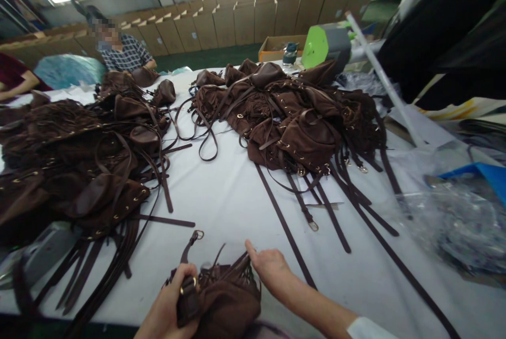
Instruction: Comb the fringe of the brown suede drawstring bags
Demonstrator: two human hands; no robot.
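At the front edge of the table, a dark brown fringed bag [231, 302] is between my hands. My left hand [174, 302] is closed around its left side, at a leather strap end with gold-coloured metal. A short strap with a buckle [198, 234] sticks up beyond that hand. My right hand [272, 270] is at the bag's right edge, its fingers curled against the fringe and cords there; the underside of the grip is hidden. The bag's lower part runs out of the picture.
Brown bags lie in a pile [292, 117] at centre right and another pile [79, 154] at left, straps trailing over the white table [221, 191]. Clear plastic bags [466, 233] lie at right. Two people sit across the table, before rows of cardboard boxes [225, 25]. A jar [290, 55] stands behind.
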